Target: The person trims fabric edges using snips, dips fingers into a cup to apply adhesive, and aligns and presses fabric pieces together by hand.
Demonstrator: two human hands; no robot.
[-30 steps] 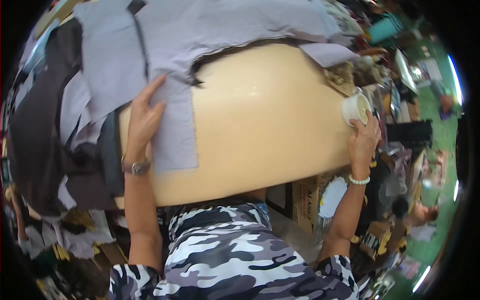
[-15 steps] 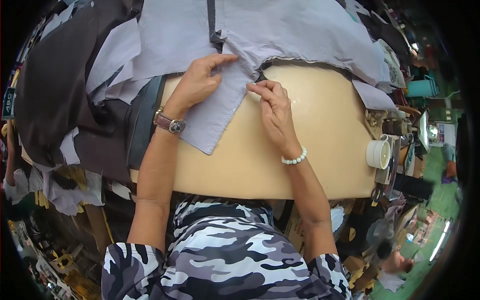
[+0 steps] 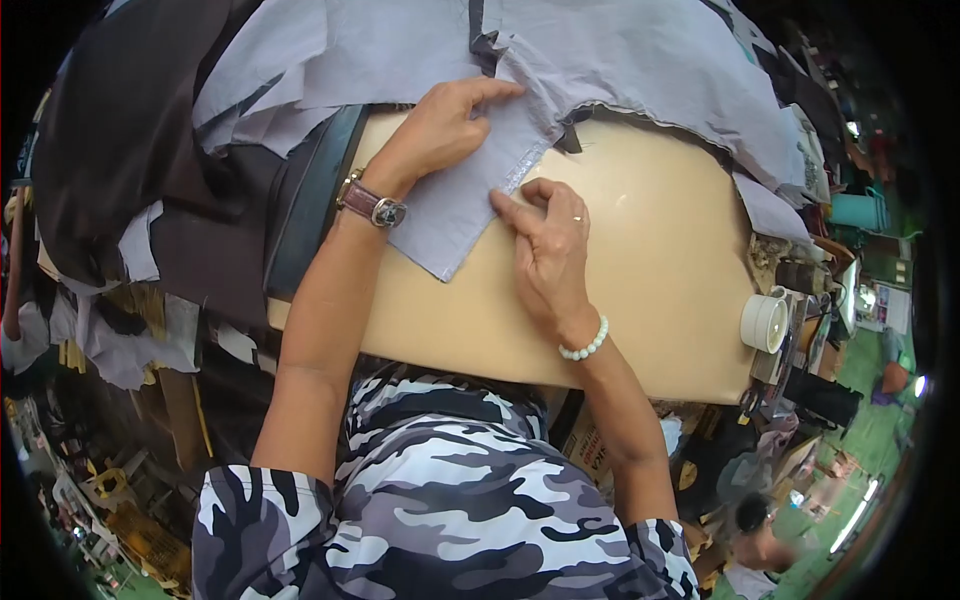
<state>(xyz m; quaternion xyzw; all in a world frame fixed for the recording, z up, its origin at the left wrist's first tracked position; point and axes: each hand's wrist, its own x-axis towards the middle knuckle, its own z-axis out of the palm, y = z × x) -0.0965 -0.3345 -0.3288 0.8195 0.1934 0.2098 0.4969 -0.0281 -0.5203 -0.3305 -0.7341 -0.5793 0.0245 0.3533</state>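
My left hand [image 3: 440, 130] lies on a pale grey-lavender cloth flap [image 3: 450, 215], its index finger stretched out and its thumb apart. The flap hangs from a larger pale cloth [image 3: 640, 60] and narrows to a corner on the tan board. Along its right edge runs a narrow shiny strip [image 3: 524, 166]. My right hand [image 3: 550, 245] is at that edge just below the strip, one digit touching the cloth and the other fingers curled in. Whether something small is in those fingers is hidden. A small dark scrap [image 3: 570, 140] shows beside the strip.
The tan padded board [image 3: 650, 270] lies under both hands. Dark cloth [image 3: 130, 130] drapes over the left side, next to a dark flat strip of material [image 3: 310, 200]. A white cup [image 3: 764, 323] stands at the board's right edge, among tools and clutter.
My right hand has moved down along the flap's edge, and the shiny strip there now shows. My left hand keeps its place on the cloth. The view has shifted a little.
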